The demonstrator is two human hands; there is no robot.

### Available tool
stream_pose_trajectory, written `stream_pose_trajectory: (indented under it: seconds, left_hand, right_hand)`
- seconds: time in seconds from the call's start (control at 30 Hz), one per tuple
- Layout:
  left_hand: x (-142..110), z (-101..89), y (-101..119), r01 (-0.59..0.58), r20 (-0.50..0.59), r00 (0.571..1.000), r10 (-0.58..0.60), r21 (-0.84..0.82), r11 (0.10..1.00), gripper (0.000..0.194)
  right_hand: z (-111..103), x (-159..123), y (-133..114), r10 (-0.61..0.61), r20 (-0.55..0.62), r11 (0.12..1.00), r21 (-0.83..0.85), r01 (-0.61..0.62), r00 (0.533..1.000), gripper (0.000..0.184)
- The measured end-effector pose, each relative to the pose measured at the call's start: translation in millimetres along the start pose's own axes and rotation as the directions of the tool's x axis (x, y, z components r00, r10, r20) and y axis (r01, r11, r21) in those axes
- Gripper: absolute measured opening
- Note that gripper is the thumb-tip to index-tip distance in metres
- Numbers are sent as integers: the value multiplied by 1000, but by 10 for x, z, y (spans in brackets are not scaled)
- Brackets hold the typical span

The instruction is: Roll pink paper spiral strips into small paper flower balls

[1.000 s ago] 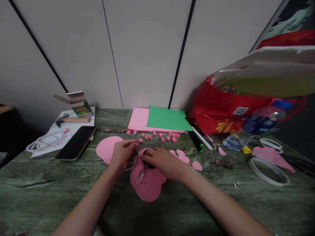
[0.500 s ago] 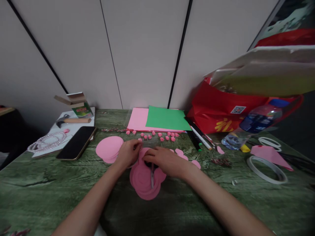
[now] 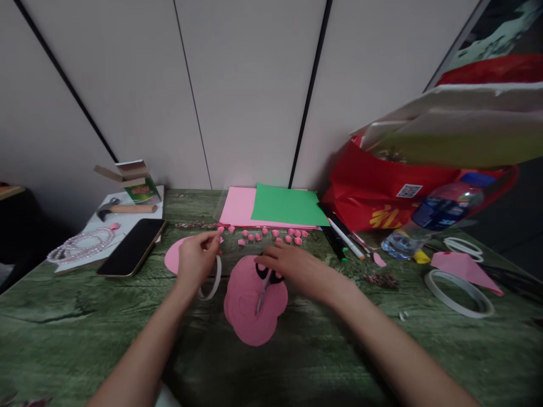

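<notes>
My left hand point(image 3: 197, 254) is closed in a pinch, with a small bit of pink paper point(image 3: 221, 240) at the fingertips. Just below it is a white tape roll point(image 3: 218, 277), partly hidden by the hand. Pink scalloped paper shapes point(image 3: 250, 330), with a spiral marked on top, lie stacked between my hands. On them rest black-handled scissors point(image 3: 264, 291), blades toward me. The fingers of my right hand point(image 3: 292, 272) bend over the scissors' handles. Behind my left hand, pink paper rounds point(image 3: 172, 257) are mostly covered.
Several small rolled pink paper roses point(image 3: 275, 232) line the table before green paper point(image 3: 291, 204). At left are a phone point(image 3: 133, 246), a hammer point(image 3: 131, 209) and bead strings point(image 3: 85, 246). A red bag point(image 3: 360, 186), water bottle point(image 3: 441, 212) and another tape roll point(image 3: 460, 311) stand right.
My left hand has moved left, away from the scalloped stack, and the tape roll now shows beside it. My right hand has shifted slightly right, and the scissors have turned a little.
</notes>
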State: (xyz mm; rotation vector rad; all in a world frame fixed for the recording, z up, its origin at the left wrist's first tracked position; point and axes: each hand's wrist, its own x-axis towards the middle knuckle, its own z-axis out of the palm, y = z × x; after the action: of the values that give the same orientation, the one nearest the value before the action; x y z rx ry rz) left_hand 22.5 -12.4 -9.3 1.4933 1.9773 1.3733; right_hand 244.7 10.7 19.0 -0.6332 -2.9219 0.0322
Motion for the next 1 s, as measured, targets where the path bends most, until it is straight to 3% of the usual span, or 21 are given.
stream_pose_trajectory:
  seconds: [0.1, 0.17, 0.27, 0.33, 0.4, 0.5, 0.6, 0.7, 0.8, 1.0]
  left_hand:
    - [-29, -59, 112, 121, -24, 991, -129, -218, 968, 31]
    - [-52, -88, 200, 165, -56, 980, -190, -299, 940, 30]
    - [-76, -118, 297, 181, -109, 968, -226, -322, 929, 25]
    - [-82, -126, 318, 174, -118, 966, -232, -366, 914, 24]
    - [-84, -123, 311, 184, -95, 963, -251, -446, 876, 27]
    - [-99, -97, 295, 236, -4, 958, -287, -557, 796, 33]
    - [-138, -50, 318, 245, 48, 960, -275, -612, 752, 35]
    - [-190, -2, 365, 244, 39, 960, -278, -605, 758, 32]
    - [-226, 22, 373, 250, 0, 955, -296, -536, 806, 30]
    - [-187, 13, 239, 224, -105, 946, -308, -478, 849, 31]
  right_hand:
    - [-185, -117, 112, 78, -133, 986, 155, -57, 988, 50]
    - [-263, -190, 215, 169, -239, 956, 276, -100, 956, 52]
    - [-288, -243, 348, 314, -403, 887, 447, -115, 860, 46]
    - [-266, -231, 378, 406, -417, 799, 595, -93, 813, 41]
    - [-236, -191, 344, 445, -358, 673, 739, -42, 821, 36]
    - [-181, -102, 196, 387, -267, 494, 868, 46, 882, 30]
    - [-88, 2, -7, 340, -243, 401, 911, 94, 908, 28]
    - [21, 92, -222, 401, -252, 448, 892, 51, 880, 32]
    - [74, 131, -419, 394, -364, 629, 776, 41, 844, 18]
    - [64, 92, -629, 88, -368, 824, 550, 140, 925, 32]
